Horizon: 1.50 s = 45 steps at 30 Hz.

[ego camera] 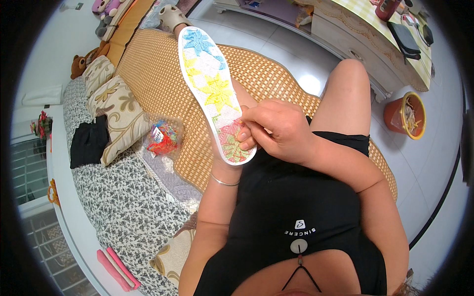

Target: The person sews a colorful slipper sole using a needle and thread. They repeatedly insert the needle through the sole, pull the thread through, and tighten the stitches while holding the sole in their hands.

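Observation:
A white shoe insole (202,74) with blue, yellow, red and green cross-stitched patterns is tilted upright before me. My left hand (225,165) supports it from behind near the heel end; most of that hand is hidden by the insole, and a bracelet rings the wrist. At the insole's right edge, by the red and green stitching, my right hand (276,125) has thumb and forefinger pinched together. No needle or thread can be made out between them. Two fingertips rest on the stitched face; which hand they belong to is unclear. Left of the insole lies a clear bag of colored thread (163,138).
A woven mat (152,63) covers part of the bed. Patterned cushions (120,118) and black cloth (89,142) lie at left. Back right stands a cabinet (344,40) bearing a dark pouch (403,39). A lined waste bin (393,114) sits on the tiled floor.

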Available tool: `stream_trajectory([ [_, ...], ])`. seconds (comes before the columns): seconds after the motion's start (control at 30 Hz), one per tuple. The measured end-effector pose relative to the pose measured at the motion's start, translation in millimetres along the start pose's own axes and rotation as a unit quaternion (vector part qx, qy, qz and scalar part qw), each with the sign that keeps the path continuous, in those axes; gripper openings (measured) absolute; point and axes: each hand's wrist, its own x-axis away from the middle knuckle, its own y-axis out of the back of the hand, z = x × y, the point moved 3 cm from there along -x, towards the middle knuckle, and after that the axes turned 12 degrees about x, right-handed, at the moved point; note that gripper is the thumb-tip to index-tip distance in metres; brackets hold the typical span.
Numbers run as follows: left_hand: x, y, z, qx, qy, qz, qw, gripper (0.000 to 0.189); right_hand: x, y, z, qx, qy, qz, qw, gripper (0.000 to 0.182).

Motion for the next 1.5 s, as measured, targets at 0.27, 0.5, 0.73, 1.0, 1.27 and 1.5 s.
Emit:
stream_trajectory([
  [0.27, 0.8, 3.6, 1.5, 0.005, -0.012, -0.02, 1.0, 0.052, 1.4, 1.4, 1.1, 0.012, 0.009, -0.011, 1.0, 0.008],
  [0.5, 4.2, -2.6, 6.5, -0.061, -0.01, -0.01, 0.998, 0.04, 7.2, -2.0, -7.6, -0.036, -0.048, 0.005, 0.998, 0.007],
  [0.73, 14.9, -11.1, 5.4, -0.327, -0.073, -0.117, 0.935, 0.011, 33.0, -22.8, -59.0, -0.443, -0.372, 0.199, 0.791, 0.009],
  [1.0, 16.7, -13.8, 12.1, -0.447, -0.114, -0.186, 0.868, 0.01, 52.7, -35.8, -72.8, -0.511, -0.408, 0.182, 0.735, 0.022],
  [1.27, 15.8, -18.4, 13.8, -0.482, -0.119, -0.192, 0.847, 0.01, 55.9, -38.6, -71.6, -0.547, -0.404, 0.156, 0.716, 0.022],
  [1.5, 16.8, -20.4, 13.4, -0.487, -0.119, -0.188, 0.844, 0.009, 53.8, -35.2, -73.0, -0.504, -0.381, 0.166, 0.757, 0.023],
])
